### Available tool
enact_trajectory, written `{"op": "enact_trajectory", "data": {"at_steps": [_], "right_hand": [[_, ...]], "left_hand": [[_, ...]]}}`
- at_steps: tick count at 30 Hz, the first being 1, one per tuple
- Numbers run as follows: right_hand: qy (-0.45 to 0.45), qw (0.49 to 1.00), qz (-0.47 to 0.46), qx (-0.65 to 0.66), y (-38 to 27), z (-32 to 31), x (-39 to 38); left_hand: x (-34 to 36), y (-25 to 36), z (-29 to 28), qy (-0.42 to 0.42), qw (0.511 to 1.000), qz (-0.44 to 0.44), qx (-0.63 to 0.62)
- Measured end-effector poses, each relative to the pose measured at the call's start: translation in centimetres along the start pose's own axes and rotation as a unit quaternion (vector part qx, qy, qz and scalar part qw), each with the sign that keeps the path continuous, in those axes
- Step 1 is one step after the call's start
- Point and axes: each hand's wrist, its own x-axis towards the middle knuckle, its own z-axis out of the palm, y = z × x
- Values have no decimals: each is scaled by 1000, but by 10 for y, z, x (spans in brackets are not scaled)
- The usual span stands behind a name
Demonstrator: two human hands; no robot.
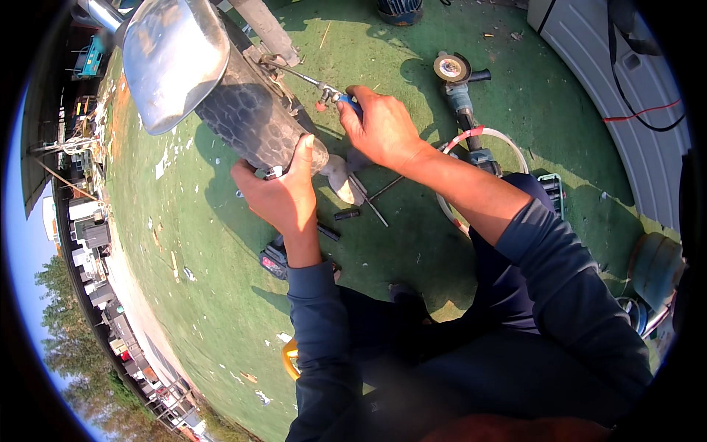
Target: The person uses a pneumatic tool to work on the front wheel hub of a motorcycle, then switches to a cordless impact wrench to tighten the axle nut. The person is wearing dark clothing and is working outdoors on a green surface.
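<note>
My left hand (pixel 283 188) grips the lower end of a dark, mottled cylindrical piece (pixel 243 121), fingers wrapped round it and thumb along its right side. A shiny curved metal part (pixel 173 62) is at that piece's upper left. My right hand (pixel 379 129) is closed on a blue-handled metal tool (pixel 330 94), whose long thin rod points up-left to a metal fitting beside the cylinder. Below my hands lie thin metal rods (pixel 377 211), a pale rounded object (pixel 342 180) and a short black piece (pixel 346 214).
An angle grinder (pixel 460 99) and a looped pale hose (pixel 521 158) lie right on the green floor (pixel 162 243). A cordless power tool (pixel 274 259) lies below my left hand. A grey panel (pixel 582 66) with cables is at upper right; a dark container (pixel 398 11) at top.
</note>
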Motion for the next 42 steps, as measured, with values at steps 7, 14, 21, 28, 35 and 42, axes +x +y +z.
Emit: {"op": "enact_trajectory", "data": {"at_steps": [7, 14, 21, 28, 35, 42], "right_hand": [[-5, 1000, 11, -3, -3, -2, 0], [-24, 999, 17, -14, 1, -2, 1], [-20, 1000, 15, -14, -2, -4, 0], [-42, 999, 5, -9, 0, -3, -4], [-43, 999, 5, 2, 2, -2, -4], [-52, 999, 4, 3, 6, -6, -6]], "left_hand": [[2, -17, 5, 27, 999, 39, -1], [4, -17, 6, 21, 999, 48, -4], [4, -18, 5, 21, 998, 60, -22], [3, -16, 4, -1, 999, 42, -11], [4, -21, 6, 21, 999, 50, -4], [4, -18, 4, 28, 998, 55, -11]]}}
